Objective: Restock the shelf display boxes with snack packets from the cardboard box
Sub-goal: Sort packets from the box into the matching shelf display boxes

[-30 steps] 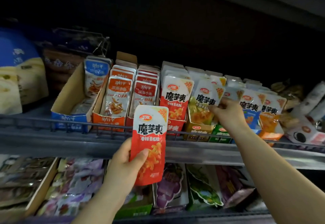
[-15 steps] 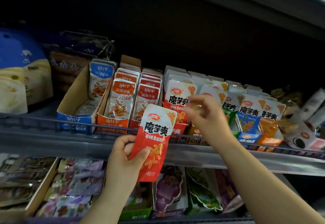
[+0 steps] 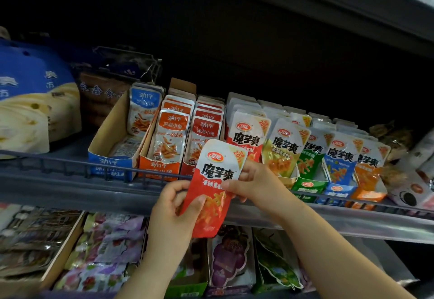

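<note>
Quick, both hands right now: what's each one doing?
Left hand: closed on the lower half of the red snack packet.
Right hand: closed on the same packet, pinching its right edge.

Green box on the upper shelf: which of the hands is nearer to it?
Right. The right hand is just left of the green box; the left hand is farther left, beyond the red packet both hold.

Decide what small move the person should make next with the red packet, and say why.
Probably lift the red packet over the wire rail and slot it in front of the matching red row. Both the left hand and right hand grip it, upright, just below and in front of that row, whose packets carry the same design.
</note>
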`<action>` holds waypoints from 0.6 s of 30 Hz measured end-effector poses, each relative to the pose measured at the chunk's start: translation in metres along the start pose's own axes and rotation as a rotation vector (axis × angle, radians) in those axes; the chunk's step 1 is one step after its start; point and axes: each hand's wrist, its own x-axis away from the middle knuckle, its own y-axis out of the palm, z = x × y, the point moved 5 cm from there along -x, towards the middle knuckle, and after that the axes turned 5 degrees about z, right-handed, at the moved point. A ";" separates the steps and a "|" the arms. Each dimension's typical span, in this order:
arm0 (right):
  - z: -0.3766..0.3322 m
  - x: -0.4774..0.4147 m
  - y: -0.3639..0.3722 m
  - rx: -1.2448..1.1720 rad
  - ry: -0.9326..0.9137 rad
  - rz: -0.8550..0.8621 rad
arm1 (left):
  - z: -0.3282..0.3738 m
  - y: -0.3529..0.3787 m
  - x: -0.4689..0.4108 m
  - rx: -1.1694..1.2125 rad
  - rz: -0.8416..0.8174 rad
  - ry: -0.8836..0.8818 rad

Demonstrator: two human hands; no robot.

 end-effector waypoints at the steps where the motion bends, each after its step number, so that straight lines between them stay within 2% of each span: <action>1: -0.004 0.001 -0.005 -0.017 -0.016 0.039 | 0.001 -0.001 -0.001 -0.038 -0.003 0.056; 3: -0.012 0.001 -0.023 -0.066 -0.051 0.163 | 0.004 -0.003 -0.006 -0.207 -0.016 0.194; 6: -0.022 0.001 -0.059 -0.146 -0.126 0.405 | -0.003 -0.004 -0.014 -0.655 0.010 0.417; 9: -0.033 0.001 -0.085 -0.187 -0.252 0.544 | -0.009 0.003 -0.017 -0.950 0.021 0.585; 12: -0.038 -0.004 -0.093 -0.110 -0.311 0.560 | -0.016 0.009 -0.017 -1.059 0.001 0.627; 18: -0.025 -0.016 -0.081 0.032 -0.233 0.459 | -0.021 0.009 -0.017 -1.159 0.009 0.645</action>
